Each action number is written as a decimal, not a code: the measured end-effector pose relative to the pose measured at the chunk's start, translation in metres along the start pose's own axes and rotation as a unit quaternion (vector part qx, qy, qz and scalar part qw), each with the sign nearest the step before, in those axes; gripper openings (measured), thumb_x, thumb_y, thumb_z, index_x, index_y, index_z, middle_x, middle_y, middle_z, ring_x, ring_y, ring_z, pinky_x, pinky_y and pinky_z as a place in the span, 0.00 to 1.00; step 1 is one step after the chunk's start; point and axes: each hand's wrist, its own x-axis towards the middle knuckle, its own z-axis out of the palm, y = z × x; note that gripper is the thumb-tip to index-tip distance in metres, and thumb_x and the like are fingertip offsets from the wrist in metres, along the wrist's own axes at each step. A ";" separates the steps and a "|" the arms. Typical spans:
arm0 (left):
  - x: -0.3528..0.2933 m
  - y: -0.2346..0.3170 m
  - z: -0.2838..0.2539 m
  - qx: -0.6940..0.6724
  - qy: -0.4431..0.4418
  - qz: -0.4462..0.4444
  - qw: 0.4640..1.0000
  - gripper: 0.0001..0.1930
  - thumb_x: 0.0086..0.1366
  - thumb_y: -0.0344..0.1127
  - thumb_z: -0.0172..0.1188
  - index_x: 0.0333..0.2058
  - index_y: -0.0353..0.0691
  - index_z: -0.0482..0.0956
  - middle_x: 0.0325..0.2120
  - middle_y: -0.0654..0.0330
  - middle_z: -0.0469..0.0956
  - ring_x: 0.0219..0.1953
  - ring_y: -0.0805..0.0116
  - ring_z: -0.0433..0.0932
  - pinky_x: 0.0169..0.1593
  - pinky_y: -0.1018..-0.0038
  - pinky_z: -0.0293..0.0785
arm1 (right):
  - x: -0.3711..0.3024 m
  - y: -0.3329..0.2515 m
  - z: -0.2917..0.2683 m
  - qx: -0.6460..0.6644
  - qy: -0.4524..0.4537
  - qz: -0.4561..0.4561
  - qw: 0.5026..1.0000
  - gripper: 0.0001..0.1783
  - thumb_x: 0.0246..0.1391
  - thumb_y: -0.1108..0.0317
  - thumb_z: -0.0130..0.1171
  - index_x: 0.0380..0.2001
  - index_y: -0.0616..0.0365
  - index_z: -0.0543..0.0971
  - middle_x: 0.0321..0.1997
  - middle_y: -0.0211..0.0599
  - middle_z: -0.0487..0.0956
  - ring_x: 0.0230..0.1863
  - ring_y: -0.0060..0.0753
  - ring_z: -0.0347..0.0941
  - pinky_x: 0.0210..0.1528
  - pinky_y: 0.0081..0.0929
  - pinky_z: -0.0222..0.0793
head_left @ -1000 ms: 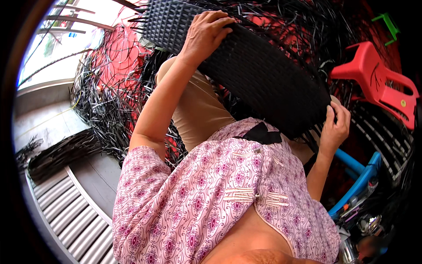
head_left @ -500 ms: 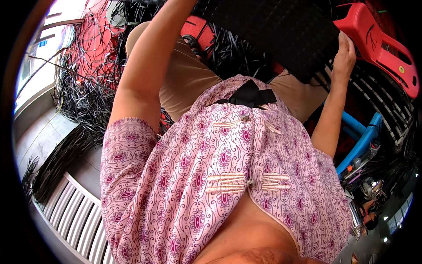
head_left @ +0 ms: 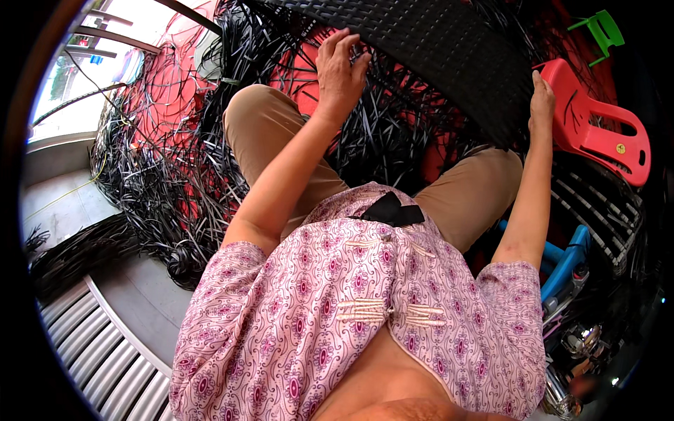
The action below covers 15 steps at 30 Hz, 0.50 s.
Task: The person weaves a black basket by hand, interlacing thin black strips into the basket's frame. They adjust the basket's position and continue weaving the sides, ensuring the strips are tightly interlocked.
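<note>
A black woven panel [head_left: 428,56] of flat plastic strips spans the top of the view, slanting down to the right. My right hand [head_left: 542,105] is at its right edge, fingers straight and close together along the edge; the far side of the grip is hidden behind the panel. My left hand [head_left: 341,76] is raised just below the panel's left part, its fingers apart and slightly bent, with nothing visible in them. Loose black strips [head_left: 379,133] hang and lie in a tangle beneath the panel, between my knees.
A red plastic chair [head_left: 597,126] stands right of my right hand, with a small green chair [head_left: 605,35] beyond it. More black strips [head_left: 151,161] heap over the red floor covering at left. A slatted grey bench [head_left: 105,344] is lower left. A blue frame [head_left: 565,263] and tools lie lower right.
My left hand has come down and back into view, away from the panel's upper part. The panel sits higher and more tilted in view, and its weave shows more plainly. My right hand stays at its edge.
</note>
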 end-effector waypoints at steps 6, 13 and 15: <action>-0.006 0.030 0.010 -0.433 -0.115 -0.442 0.777 0.27 0.71 0.58 0.58 0.46 0.33 0.76 0.32 0.54 0.82 0.29 0.68 0.82 0.33 0.73 0.78 | -0.015 -0.011 0.007 0.007 0.020 -0.013 1.000 0.34 0.67 0.48 0.56 0.58 0.71 0.76 0.60 0.51 0.78 0.63 0.42 0.72 0.68 0.32 0.61; 0.011 0.041 0.026 -0.459 -0.111 -0.530 0.704 0.24 0.67 0.53 0.66 0.40 0.32 0.79 0.30 0.55 0.81 0.29 0.65 0.83 0.29 0.75 0.77 | -0.023 -0.010 0.003 0.009 0.015 0.001 1.000 0.36 0.67 0.48 0.57 0.62 0.73 0.73 0.66 0.51 0.74 0.69 0.40 0.67 0.71 0.31 0.58; 0.008 0.043 0.022 -0.454 -0.109 -0.522 0.713 0.23 0.70 0.49 0.63 0.35 0.29 0.79 0.26 0.53 0.81 0.26 0.65 0.84 0.24 0.75 0.76 | -0.029 -0.013 0.003 0.018 0.007 0.004 1.000 0.35 0.67 0.49 0.57 0.62 0.73 0.73 0.66 0.51 0.74 0.69 0.40 0.67 0.71 0.31 0.58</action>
